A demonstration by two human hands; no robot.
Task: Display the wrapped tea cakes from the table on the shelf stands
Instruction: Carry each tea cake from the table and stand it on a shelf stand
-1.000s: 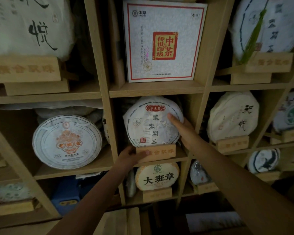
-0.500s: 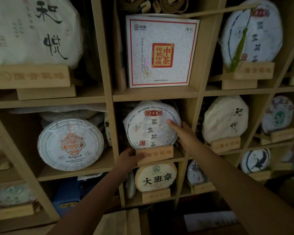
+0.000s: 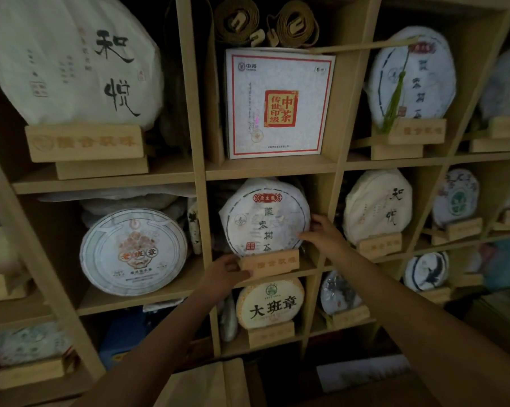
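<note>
Upright in the middle compartment of the wooden shelf, one wrapped tea cake is seated in one engraved wooden stand. Its lower right edge is touched by the right hand, whose fingers are spread and only lightly bent against the wrapper. The stand's left end is gripped by the left hand, thumb on the front face, fingers curled behind. One square boxed tea is seen in the compartment above, with two coiled straps on top. One yellow-labelled cake is propped below. Eight further wrapped cakes are counted in neighbouring compartments, some blurred.
</note>
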